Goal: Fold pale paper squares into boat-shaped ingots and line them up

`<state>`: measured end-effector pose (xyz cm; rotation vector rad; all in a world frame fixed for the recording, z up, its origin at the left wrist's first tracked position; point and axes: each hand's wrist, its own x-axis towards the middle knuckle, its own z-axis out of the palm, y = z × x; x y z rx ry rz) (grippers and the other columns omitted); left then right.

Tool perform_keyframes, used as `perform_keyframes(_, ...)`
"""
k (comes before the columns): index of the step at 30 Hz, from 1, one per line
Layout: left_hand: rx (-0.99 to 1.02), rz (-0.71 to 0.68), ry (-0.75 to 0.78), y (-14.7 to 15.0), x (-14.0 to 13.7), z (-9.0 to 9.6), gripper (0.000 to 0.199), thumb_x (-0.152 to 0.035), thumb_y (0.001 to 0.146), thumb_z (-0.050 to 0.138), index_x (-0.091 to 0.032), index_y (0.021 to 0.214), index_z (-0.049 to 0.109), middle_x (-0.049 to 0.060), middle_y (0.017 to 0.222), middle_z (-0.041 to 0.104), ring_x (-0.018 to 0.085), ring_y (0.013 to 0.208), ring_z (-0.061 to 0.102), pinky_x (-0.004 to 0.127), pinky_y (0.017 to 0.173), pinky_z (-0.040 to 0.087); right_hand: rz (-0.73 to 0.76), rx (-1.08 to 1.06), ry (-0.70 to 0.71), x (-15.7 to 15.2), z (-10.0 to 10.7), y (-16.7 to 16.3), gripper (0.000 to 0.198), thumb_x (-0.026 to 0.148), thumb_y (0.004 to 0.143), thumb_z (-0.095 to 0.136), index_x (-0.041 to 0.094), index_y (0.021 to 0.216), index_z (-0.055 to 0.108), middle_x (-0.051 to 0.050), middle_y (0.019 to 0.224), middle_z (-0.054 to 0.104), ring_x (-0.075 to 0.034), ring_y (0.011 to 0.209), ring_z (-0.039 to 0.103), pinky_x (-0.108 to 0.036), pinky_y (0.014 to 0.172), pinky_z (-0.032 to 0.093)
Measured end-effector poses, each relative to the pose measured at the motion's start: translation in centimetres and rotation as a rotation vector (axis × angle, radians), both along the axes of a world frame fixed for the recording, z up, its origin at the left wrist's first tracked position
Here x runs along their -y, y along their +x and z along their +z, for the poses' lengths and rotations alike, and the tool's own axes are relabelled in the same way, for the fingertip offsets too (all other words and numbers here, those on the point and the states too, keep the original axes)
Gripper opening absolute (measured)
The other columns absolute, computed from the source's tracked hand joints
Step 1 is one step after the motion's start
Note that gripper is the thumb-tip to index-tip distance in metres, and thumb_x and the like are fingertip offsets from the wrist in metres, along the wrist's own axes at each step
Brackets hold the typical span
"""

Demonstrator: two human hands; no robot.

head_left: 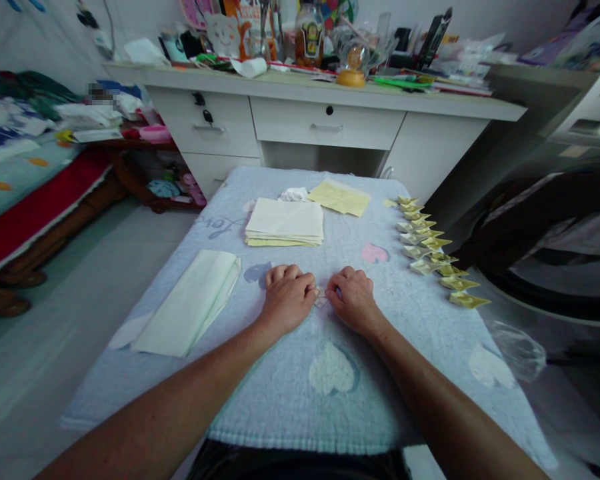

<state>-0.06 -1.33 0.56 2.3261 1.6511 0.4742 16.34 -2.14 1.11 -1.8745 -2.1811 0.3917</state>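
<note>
My left hand (289, 297) and my right hand (354, 298) rest low over the middle of the cloth-covered table, fingers curled and thumbs facing each other. A small pale piece of folded paper (321, 298) shows between them, pinched at its two sides; most of it is hidden by the fingers. Beyond my hands lies a stack of white and yellow paper sheets (285, 220). A yellow sheet (341, 197) sits to the stack's right, with a crumpled white paper (294, 194) beside it. Several small folded paper boats (433, 243), yellow and whitish, line the table's right edge.
A folded pale green paper bundle (187, 303) lies left of my hands. The light blue cloth (280, 400) covers the table. Behind stands a cluttered white desk (325, 127) with a jar (309, 35). A washing machine (550, 227) is at right, a bed (35, 187) at left.
</note>
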Motion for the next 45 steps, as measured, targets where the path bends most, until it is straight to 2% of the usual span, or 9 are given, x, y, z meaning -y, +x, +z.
perform_keyframes(11, 0.014, -0.023, 0.038, -0.2, 0.3, 0.0, 0.014, -0.037, 0.083, 0.061, -0.024, 0.079, 0.061, 0.003, 0.089, 0.058, 0.025, 0.098, 0.044, 0.04, 0.085, 0.027, 0.058, -0.151, -0.01, 0.4, 0.2, 0.8, 0.013, 0.021, 0.085, 0.053, 0.022, 0.085, 0.066, -0.006, 0.094, 0.057, -0.023, 0.093, 0.046, -0.035, 0.078, 0.028)
perform_keyframes(16, 0.013, -0.019, 0.034, -0.1, 0.3, -0.1, 0.016, -0.039, 0.083, 0.061, -0.024, 0.079, 0.061, 0.003, 0.09, 0.058, 0.025, 0.1, 0.044, 0.04, 0.086, 0.027, 0.053, -0.11, 0.004, 0.5, 0.3, 0.5, 0.014, 0.028, 0.088, 0.054, 0.021, 0.083, 0.065, -0.005, 0.091, 0.057, -0.023, 0.092, 0.046, -0.035, 0.078, 0.028)
perform_keyframes(25, 0.003, 0.001, 0.015, 0.0, 0.1, 0.0, 0.015, -0.038, 0.082, 0.062, -0.024, 0.077, 0.062, 0.003, 0.089, 0.058, 0.025, 0.1, 0.044, 0.04, 0.085, 0.028, 0.009, 0.009, -0.018, 0.2, 0.2, -0.2, 0.015, 0.026, 0.087, 0.052, 0.02, 0.081, 0.065, -0.007, 0.094, 0.057, -0.022, 0.092, 0.045, -0.034, 0.076, 0.028)
perform_keyframes(36, 0.057, -0.001, 0.039, -0.3, 0.3, -0.3, 0.015, -0.037, 0.081, 0.064, -0.024, 0.087, 0.061, 0.003, 0.095, 0.06, 0.025, 0.103, 0.045, 0.041, 0.09, 0.028, 0.024, -0.064, 0.027, 0.6, 0.1, 0.1, 0.01, 0.023, 0.084, 0.053, 0.02, 0.086, 0.063, -0.007, 0.094, 0.055, -0.023, 0.092, 0.045, -0.035, 0.078, 0.029)
perform_keyframes(42, 0.091, -0.011, 0.025, -0.5, 0.1, -0.6, 0.017, -0.037, 0.078, 0.068, -0.025, 0.087, 0.062, 0.003, 0.095, 0.06, 0.025, 0.103, 0.045, 0.041, 0.092, 0.028, 0.047, -0.079, 0.038, 1.0, 0.0, 0.2, 0.016, 0.033, 0.085, 0.058, 0.02, 0.092, 0.063, -0.007, 0.097, 0.054, -0.025, 0.095, 0.044, -0.037, 0.08, 0.03)
perform_keyframes(45, 0.118, -0.026, 0.032, -0.5, 0.0, -0.6, 0.017, -0.036, 0.077, 0.069, -0.024, 0.087, 0.062, 0.002, 0.095, 0.061, 0.025, 0.103, 0.045, 0.041, 0.093, 0.028, 0.056, -0.072, 0.046, 1.0, -0.1, 0.2, 0.016, 0.033, 0.084, 0.06, 0.02, 0.093, 0.062, -0.007, 0.097, 0.054, -0.025, 0.096, 0.044, -0.037, 0.08, 0.029)
